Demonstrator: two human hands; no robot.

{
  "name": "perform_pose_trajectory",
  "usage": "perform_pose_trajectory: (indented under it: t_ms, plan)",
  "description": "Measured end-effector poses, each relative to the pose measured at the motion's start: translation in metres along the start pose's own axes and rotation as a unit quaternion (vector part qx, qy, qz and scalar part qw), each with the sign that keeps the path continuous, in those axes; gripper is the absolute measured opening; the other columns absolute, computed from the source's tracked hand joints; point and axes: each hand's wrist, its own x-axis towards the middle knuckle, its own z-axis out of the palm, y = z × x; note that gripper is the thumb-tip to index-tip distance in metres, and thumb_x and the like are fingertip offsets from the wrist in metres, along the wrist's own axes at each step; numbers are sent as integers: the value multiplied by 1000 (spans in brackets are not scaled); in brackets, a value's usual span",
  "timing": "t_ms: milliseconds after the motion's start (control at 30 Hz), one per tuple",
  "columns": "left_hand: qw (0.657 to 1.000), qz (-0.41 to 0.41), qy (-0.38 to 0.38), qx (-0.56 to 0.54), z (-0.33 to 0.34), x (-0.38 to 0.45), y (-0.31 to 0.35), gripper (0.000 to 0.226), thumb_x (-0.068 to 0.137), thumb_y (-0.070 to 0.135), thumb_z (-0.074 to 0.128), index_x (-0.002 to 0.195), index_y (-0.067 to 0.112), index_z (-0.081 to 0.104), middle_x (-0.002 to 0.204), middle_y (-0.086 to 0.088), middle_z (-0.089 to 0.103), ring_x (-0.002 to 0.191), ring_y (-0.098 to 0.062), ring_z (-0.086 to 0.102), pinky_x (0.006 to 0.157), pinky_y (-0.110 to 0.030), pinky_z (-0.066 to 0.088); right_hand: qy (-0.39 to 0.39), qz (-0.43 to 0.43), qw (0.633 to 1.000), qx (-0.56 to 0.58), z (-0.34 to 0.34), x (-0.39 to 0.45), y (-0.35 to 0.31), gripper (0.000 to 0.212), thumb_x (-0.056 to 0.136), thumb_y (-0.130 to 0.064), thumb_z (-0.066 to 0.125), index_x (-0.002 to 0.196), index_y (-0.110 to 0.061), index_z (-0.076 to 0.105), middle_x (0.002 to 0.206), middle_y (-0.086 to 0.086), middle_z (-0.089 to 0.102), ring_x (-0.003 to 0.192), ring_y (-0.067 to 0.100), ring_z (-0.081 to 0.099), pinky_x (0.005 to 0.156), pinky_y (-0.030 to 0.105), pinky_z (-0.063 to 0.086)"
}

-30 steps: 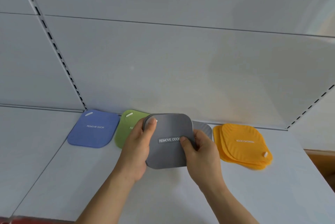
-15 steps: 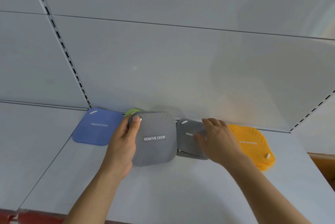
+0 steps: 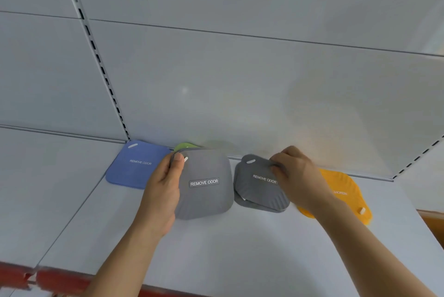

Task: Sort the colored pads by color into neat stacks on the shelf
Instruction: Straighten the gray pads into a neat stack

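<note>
My left hand (image 3: pixel 162 191) grips a grey pad (image 3: pixel 206 183) marked REMOVE ODOR by its left edge, held above the shelf. A green pad (image 3: pixel 186 146) shows only as a sliver behind it. Left of that lies a blue pad (image 3: pixel 137 164) flat on the shelf. My right hand (image 3: pixel 298 176) pinches the top right corner of a small grey pad stack (image 3: pixel 258 185), whose pads sit slightly askew. The orange pad stack (image 3: pixel 346 191) lies to the right, partly hidden by my right wrist.
The white shelf (image 3: pixel 240 248) has a red front edge (image 3: pixel 60 280). A white back panel rises right behind the pads. A slotted upright (image 3: pixel 96 56) runs down to the blue pad's corner. A brown surface (image 3: pixel 432 220) shows at the far right.
My right hand let go of the held grey pad, reached right and took hold of the grey stack on the shelf. My left hand carried its grey pad left, covering the green pad.
</note>
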Motion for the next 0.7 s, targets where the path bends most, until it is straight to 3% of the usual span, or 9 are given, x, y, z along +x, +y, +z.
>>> perform_pose_trajectory:
  t_ms: [100, 200, 367, 467, 567, 633, 700]
  plan:
    - [1000, -3, 8, -4, -3, 0, 3, 29, 106, 51, 53, 105, 35, 76, 122, 15, 76, 129, -10, 62, 121, -54, 40, 24, -80, 995, 49, -37, -13, -13, 20, 94, -6, 65, 99, -26, 68, 89, -12, 63, 79, 12, 59, 73, 31, 50]
    - [1000, -6, 0, 0, 2, 0, 4, 29, 107, 47, 51, 104, 33, 76, 115, 21, 76, 121, -3, 63, 122, -48, 38, -43, -92, 992, 77, -77, -26, -33, 21, 96, -11, 66, 97, -32, 71, 87, -18, 67, 83, 10, 61, 70, 15, 43]
    - [998, -26, -58, 7, 24, -10, 6, 27, 107, 44, 52, 104, 38, 78, 116, 14, 78, 119, -11, 68, 116, -52, 46, -116, -57, 972, 197, -69, -26, -68, 22, 94, -18, 71, 104, -37, 74, 98, -24, 74, 94, 3, 68, 77, 15, 50]
    - [992, -46, -114, -16, 36, -18, 8, 32, 109, 35, 49, 105, 31, 80, 118, 3, 79, 113, -13, 72, 112, -48, 50, -16, -41, 981, 188, -38, -25, -78, 8, 90, -27, 76, 92, -35, 73, 89, -21, 70, 86, 6, 64, 70, 17, 48]
    - [986, -56, -155, -28, 41, -24, 7, 34, 111, 35, 45, 120, 23, 76, 125, -4, 77, 120, -21, 70, 110, -46, 51, 129, -66, 976, 160, -14, -30, -75, 5, 87, -28, 81, 90, -27, 77, 100, -16, 67, 103, 9, 60, 80, 17, 47]
    - [984, -57, -166, -31, 42, -26, 6, 35, 111, 35, 44, 124, 20, 74, 124, -4, 77, 119, -20, 71, 104, -41, 53, 145, -53, 970, 189, -4, -34, -74, 4, 87, -25, 81, 90, -23, 78, 121, -9, 62, 115, 9, 58, 88, 12, 45]
    - [984, -53, -169, -28, 43, -28, 4, 36, 111, 36, 43, 124, 21, 73, 124, -3, 77, 117, -18, 71, 101, -38, 53, 131, -11, 960, 248, -1, -38, -78, 4, 88, -22, 80, 88, -24, 76, 129, -11, 60, 111, 7, 63, 84, 14, 50]
